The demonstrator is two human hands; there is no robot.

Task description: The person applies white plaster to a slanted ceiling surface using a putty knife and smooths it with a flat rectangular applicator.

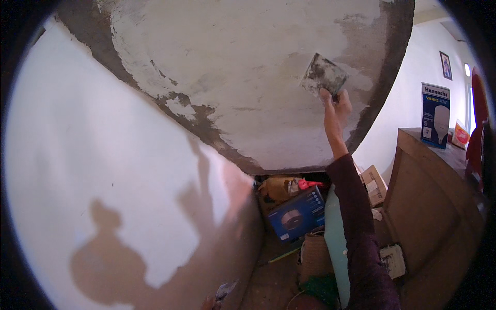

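Observation:
My right hand [338, 106] is raised at the end of a dark-sleeved arm, with fingers and thumb closed on a flat putty scraper [324, 74]. The scraper's square blade is smeared with grey and white and lies against or very close to the overhead surface. That sloping plastered surface [248, 67] has pale filler over most of it and darker bare cement along its edges. Only a bit of my left hand [208, 303] shows at the lower edge, beside a pale smeared flat thing [226, 291] it seems to grip. Most of that hand is cut off.
A white wall [103, 155] on the left carries my shadow. Below lie a blue box [298, 214], a yellowish bag [279, 188], a pale green panel [336, 243] and a white-smeared container [393, 261]. On the right, a brown cabinet [434, 206] bears a light-bulb box [435, 116].

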